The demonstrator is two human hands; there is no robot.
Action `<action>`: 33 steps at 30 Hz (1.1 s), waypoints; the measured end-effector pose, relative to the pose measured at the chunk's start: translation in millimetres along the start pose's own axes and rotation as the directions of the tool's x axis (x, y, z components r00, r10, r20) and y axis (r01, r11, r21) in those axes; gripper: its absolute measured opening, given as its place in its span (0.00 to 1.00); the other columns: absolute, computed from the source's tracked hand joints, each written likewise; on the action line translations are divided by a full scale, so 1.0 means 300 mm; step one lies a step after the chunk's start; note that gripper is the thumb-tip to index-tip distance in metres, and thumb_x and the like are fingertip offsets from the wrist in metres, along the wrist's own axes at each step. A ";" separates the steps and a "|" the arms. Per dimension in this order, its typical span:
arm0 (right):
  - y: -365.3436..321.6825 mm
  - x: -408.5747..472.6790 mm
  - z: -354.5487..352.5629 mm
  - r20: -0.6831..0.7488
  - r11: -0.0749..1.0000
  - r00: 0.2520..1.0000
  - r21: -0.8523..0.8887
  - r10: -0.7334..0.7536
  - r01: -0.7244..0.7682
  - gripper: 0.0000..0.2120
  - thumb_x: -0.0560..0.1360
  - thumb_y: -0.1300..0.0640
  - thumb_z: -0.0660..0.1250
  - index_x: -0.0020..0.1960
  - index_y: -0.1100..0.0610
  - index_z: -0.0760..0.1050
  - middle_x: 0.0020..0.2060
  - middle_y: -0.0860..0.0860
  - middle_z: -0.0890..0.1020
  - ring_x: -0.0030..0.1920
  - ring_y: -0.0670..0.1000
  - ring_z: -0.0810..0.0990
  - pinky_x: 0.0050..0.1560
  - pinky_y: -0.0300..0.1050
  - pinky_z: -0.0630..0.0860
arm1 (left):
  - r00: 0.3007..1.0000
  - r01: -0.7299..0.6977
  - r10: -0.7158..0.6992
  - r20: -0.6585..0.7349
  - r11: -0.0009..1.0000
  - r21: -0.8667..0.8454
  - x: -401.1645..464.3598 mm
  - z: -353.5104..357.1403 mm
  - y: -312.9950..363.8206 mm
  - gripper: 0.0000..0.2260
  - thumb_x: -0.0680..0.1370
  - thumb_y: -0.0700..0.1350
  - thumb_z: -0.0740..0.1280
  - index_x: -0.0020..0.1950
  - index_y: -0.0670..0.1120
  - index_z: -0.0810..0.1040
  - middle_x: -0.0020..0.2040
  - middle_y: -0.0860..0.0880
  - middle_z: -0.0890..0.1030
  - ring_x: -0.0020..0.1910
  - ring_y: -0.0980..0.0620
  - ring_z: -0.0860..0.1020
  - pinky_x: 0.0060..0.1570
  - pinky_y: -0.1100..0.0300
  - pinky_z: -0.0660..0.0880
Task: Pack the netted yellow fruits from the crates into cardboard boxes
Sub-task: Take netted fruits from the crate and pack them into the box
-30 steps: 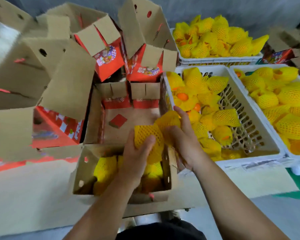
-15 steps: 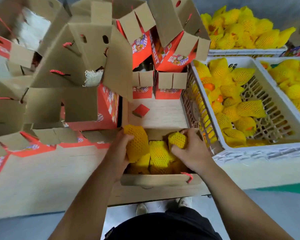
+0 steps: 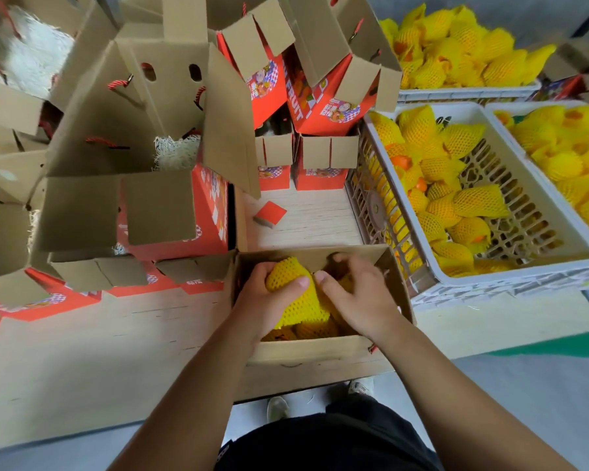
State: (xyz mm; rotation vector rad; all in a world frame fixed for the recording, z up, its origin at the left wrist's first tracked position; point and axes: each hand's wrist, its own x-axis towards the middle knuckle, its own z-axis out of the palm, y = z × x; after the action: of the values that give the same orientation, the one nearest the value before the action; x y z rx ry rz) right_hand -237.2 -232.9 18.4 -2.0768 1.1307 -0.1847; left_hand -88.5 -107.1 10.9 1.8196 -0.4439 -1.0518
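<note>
From the head camera, both hands reach into the open cardboard box (image 3: 323, 350) at the table edge: the left hand (image 3: 267, 302) clutches a netted yellow fruit (image 3: 295, 297), the right hand (image 3: 357, 297) curls over fruits inside, beside the white crate (image 3: 510, 277)

An open box (image 3: 320, 348) sits at the table's (image 3: 82, 362) near edge with netted fruits (image 3: 296, 300) and both hands inside, stacked boxes (image 3: 150, 164) to its left and behind, 3 crates (image 3: 510, 277) to its right.
</note>
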 end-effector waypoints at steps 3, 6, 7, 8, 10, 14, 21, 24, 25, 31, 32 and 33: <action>-0.074 -0.006 0.033 0.194 0.912 0.981 0.401 0.009 -0.088 0.09 0.84 0.51 0.62 0.58 0.50 0.81 0.50 0.46 0.84 0.54 0.44 0.79 0.51 0.28 0.71 | 0.999 -0.047 0.048 0.018 0.998 -0.033 -0.003 0.014 0.006 0.25 0.66 0.72 0.71 0.57 0.61 0.78 0.53 0.57 0.83 0.51 0.59 0.82 0.53 0.54 0.79; -0.101 0.008 0.043 0.262 0.827 0.965 0.539 0.017 -0.160 0.11 0.83 0.56 0.62 0.58 0.55 0.82 0.53 0.53 0.85 0.58 0.51 0.80 0.61 0.43 0.73 | 0.996 -0.076 0.074 -0.056 0.997 -0.026 -0.001 0.015 0.009 0.19 0.70 0.72 0.67 0.47 0.58 0.79 0.45 0.52 0.83 0.45 0.55 0.82 0.48 0.52 0.78; -0.098 0.009 0.045 0.311 0.811 0.950 0.554 0.007 -0.187 0.11 0.83 0.55 0.63 0.60 0.55 0.82 0.55 0.55 0.85 0.60 0.55 0.81 0.63 0.50 0.74 | 0.993 -0.079 0.077 -0.085 0.996 -0.028 0.003 0.013 0.006 0.17 0.72 0.70 0.66 0.46 0.57 0.79 0.44 0.52 0.83 0.45 0.54 0.81 0.45 0.53 0.77; -0.092 0.008 0.048 0.345 0.811 0.938 0.549 -0.002 -0.200 0.12 0.82 0.53 0.64 0.60 0.57 0.81 0.54 0.56 0.85 0.59 0.57 0.81 0.62 0.54 0.75 | 0.990 -0.084 0.080 -0.118 0.996 -0.030 0.005 0.010 0.005 0.15 0.76 0.68 0.66 0.48 0.57 0.79 0.45 0.53 0.82 0.45 0.56 0.80 0.43 0.55 0.75; -0.083 0.008 0.054 0.331 0.879 0.943 0.460 -0.042 -0.122 0.15 0.79 0.50 0.70 0.61 0.59 0.80 0.48 0.54 0.85 0.51 0.53 0.83 0.55 0.54 0.78 | 0.977 -0.111 0.095 -0.189 0.991 -0.080 0.008 0.004 0.014 0.09 0.81 0.61 0.64 0.52 0.58 0.77 0.50 0.56 0.81 0.46 0.63 0.79 0.44 0.60 0.71; -0.122 0.022 0.122 0.445 0.981 0.882 0.171 -0.156 0.087 0.25 0.72 0.55 0.79 0.64 0.53 0.71 0.58 0.50 0.79 0.60 0.47 0.78 0.66 0.48 0.74 | 0.947 -0.242 0.178 -0.267 0.943 -0.230 0.017 -0.024 0.060 0.05 0.86 0.54 0.59 0.57 0.58 0.75 0.56 0.51 0.82 0.56 0.56 0.81 0.56 0.58 0.76; -0.206 0.042 0.204 0.561 0.920 0.802 -0.173 -0.202 0.353 0.28 0.71 0.50 0.80 0.67 0.56 0.76 0.68 0.54 0.68 0.70 0.55 0.70 0.72 0.48 0.67 | 0.947 -0.219 0.127 -0.296 0.927 -0.304 0.031 -0.018 0.058 0.10 0.87 0.51 0.57 0.55 0.55 0.78 0.52 0.51 0.85 0.52 0.54 0.82 0.51 0.65 0.77; -0.233 0.037 0.229 0.575 0.824 0.800 -0.362 -0.171 0.436 0.32 0.75 0.48 0.75 0.75 0.55 0.69 0.73 0.55 0.69 0.71 0.60 0.71 0.72 0.50 0.70 | 0.972 -0.102 0.063 -0.225 0.981 -0.165 0.050 -0.002 0.051 0.07 0.84 0.50 0.64 0.52 0.52 0.80 0.50 0.51 0.84 0.52 0.53 0.81 0.47 0.62 0.75; -0.237 0.032 0.233 0.563 0.810 0.813 -0.402 -0.149 0.427 0.35 0.76 0.46 0.73 0.78 0.53 0.65 0.74 0.54 0.68 0.72 0.60 0.70 0.72 0.51 0.70 | 0.984 -0.030 0.014 -0.179 0.996 -0.085 0.059 -0.002 0.049 0.07 0.83 0.52 0.65 0.53 0.51 0.80 0.51 0.51 0.83 0.52 0.54 0.80 0.48 0.59 0.74; -0.171 0.005 0.139 0.614 0.908 0.786 -0.288 -0.069 0.304 0.37 0.76 0.43 0.68 0.80 0.45 0.55 0.70 0.51 0.64 0.66 0.59 0.74 0.64 0.52 0.74 | 0.968 0.244 -0.249 0.032 0.963 0.112 0.080 0.000 0.067 0.28 0.81 0.70 0.54 0.74 0.55 0.70 0.64 0.57 0.69 0.68 0.51 0.70 0.61 0.55 0.64; -0.160 0.003 0.123 0.616 0.917 0.782 -0.249 -0.098 0.312 0.36 0.76 0.45 0.68 0.80 0.45 0.56 0.69 0.50 0.65 0.65 0.58 0.74 0.63 0.51 0.75 | 0.977 0.212 -0.214 0.004 0.972 0.103 0.087 0.009 0.070 0.25 0.82 0.68 0.55 0.70 0.55 0.73 0.62 0.57 0.71 0.62 0.54 0.72 0.58 0.58 0.64; -0.152 0.002 0.110 0.613 0.915 0.778 -0.223 -0.136 0.336 0.35 0.77 0.47 0.68 0.79 0.46 0.56 0.69 0.49 0.65 0.65 0.58 0.74 0.63 0.52 0.75 | 0.982 0.186 -0.184 -0.040 0.979 0.077 0.094 0.016 0.073 0.20 0.83 0.66 0.56 0.62 0.54 0.76 0.58 0.57 0.75 0.56 0.58 0.73 0.52 0.59 0.67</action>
State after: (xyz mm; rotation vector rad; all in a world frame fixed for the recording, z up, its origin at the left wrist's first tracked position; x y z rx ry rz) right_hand -191.8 -200.3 25.7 -2.3202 0.5283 0.5367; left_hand -73.5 -139.5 15.8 1.9769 -0.3050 -1.1419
